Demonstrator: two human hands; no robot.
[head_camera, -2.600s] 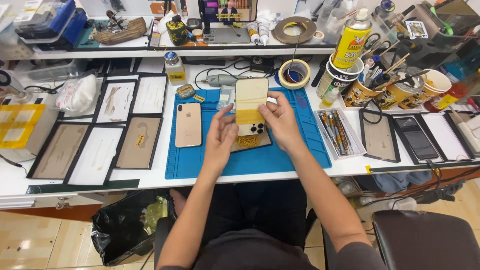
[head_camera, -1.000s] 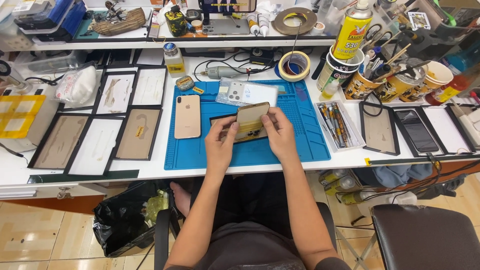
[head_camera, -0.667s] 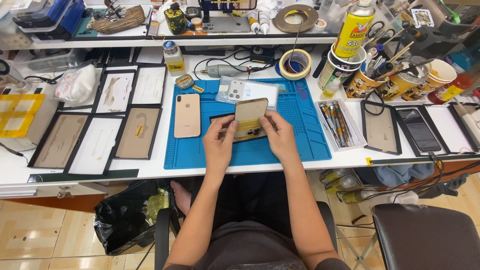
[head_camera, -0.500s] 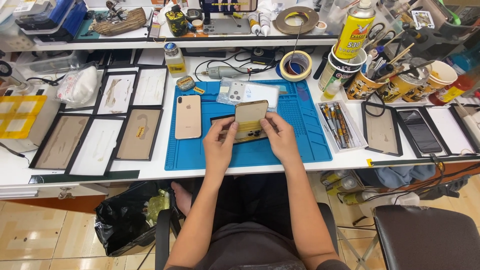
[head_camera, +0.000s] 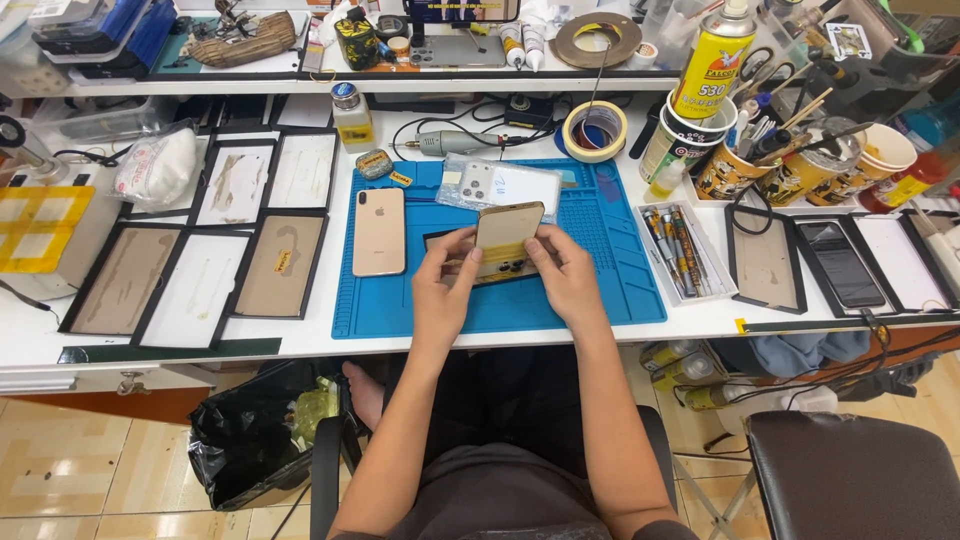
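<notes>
Phone repair workshop: blue silicone mat (head_camera: 600, 290), screwdriver tray (head_camera: 683, 250), tape rolls (head_camera: 594, 131), spare screens (framed) (head_camera: 200, 290).

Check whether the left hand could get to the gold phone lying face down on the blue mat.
Probably yes. The gold phone lies flat on the blue mat just left of the left hand, with bare mat between them. That hand, like the right hand, grips the gold back panel, so it must let go first.
</notes>
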